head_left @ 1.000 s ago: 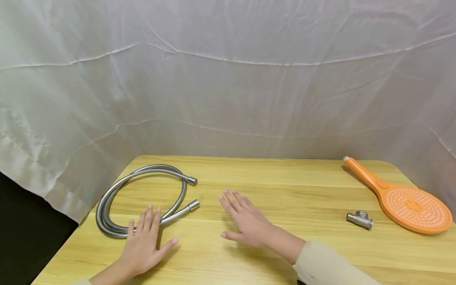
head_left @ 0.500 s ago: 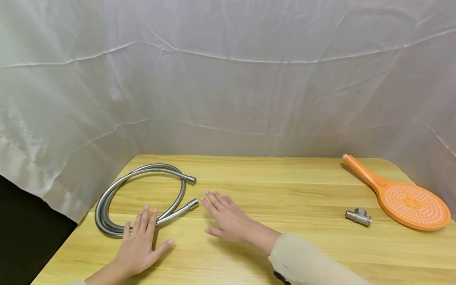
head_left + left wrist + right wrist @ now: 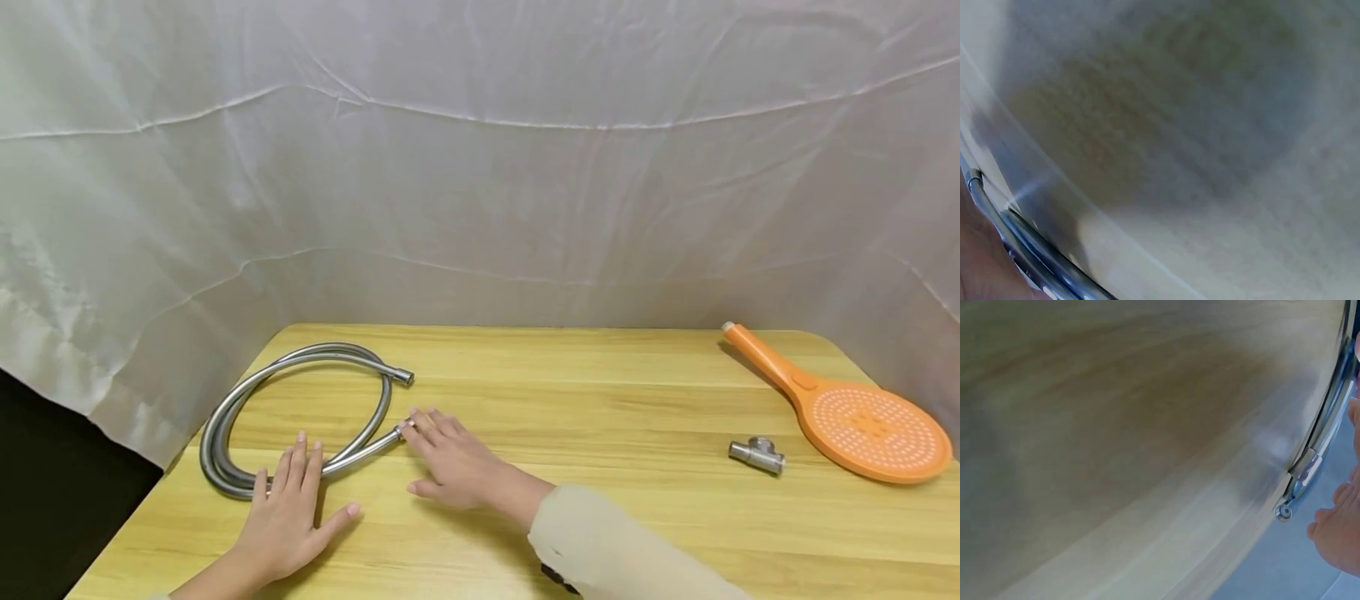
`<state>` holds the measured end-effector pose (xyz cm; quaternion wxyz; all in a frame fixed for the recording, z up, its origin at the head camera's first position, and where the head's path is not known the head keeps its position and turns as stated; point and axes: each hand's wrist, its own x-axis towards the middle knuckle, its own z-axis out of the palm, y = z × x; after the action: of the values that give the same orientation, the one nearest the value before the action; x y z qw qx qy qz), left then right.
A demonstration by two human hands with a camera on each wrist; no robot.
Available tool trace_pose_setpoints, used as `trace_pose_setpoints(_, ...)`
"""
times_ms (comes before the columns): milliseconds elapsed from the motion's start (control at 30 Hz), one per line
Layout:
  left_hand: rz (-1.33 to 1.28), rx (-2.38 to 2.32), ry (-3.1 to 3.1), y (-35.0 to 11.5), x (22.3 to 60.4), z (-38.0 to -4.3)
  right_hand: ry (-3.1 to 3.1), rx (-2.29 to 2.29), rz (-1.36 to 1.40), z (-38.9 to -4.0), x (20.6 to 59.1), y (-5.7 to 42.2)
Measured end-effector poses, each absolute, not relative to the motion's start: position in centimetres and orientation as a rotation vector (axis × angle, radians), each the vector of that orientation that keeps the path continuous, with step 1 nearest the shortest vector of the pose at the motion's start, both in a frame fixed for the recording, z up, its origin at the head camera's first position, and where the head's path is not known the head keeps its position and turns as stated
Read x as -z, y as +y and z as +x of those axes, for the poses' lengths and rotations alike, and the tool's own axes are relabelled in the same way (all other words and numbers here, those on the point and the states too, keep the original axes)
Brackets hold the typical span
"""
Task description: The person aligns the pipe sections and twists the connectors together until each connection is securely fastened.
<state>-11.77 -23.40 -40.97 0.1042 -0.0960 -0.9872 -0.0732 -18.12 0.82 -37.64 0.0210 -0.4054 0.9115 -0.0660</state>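
A coiled chrome shower hose (image 3: 219, 450) lies on the left of the wooden table. My left hand (image 3: 281, 517) has its fingers straight and spread, with the fingertips over the lower part of the coil. My right hand (image 3: 453, 467) has its fingers extended over the hose's lower end fitting, which they partly cover; contact cannot be made out. The upper end fitting (image 3: 404, 377) shows freely. In the left wrist view, the hose (image 3: 1041, 262) runs past the edge of the hand (image 3: 985, 262). The right wrist view shows fingers (image 3: 1341, 537) near a metal hose end (image 3: 1310, 465).
An orange hand shower (image 3: 873, 433) lies at the table's right side, its handle pointing back. Left of it sits a small T-shaped metal fitting (image 3: 757, 457). Pale cloth (image 3: 525, 192) hangs behind the wooden table (image 3: 585, 400) and along both sides.
My right hand has moved left from the middle of the table to the hose's lower end fitting. My left hand has shifted slightly left; the objects lie as before.
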Motion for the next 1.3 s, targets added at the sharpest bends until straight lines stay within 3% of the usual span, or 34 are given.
trace_pose_setpoints(700, -0.298, 0.199, -2.889, -23.6, 40.7, -11.7, 2.829, 0.109, -1.264, -18.7, 37.7, -4.5)
trace_pose_setpoints(1300, -0.274, 0.125, -2.867, -23.4, 40.9, -11.9, 2.789, -0.039, -1.276, -19.7, 38.4, -5.6)
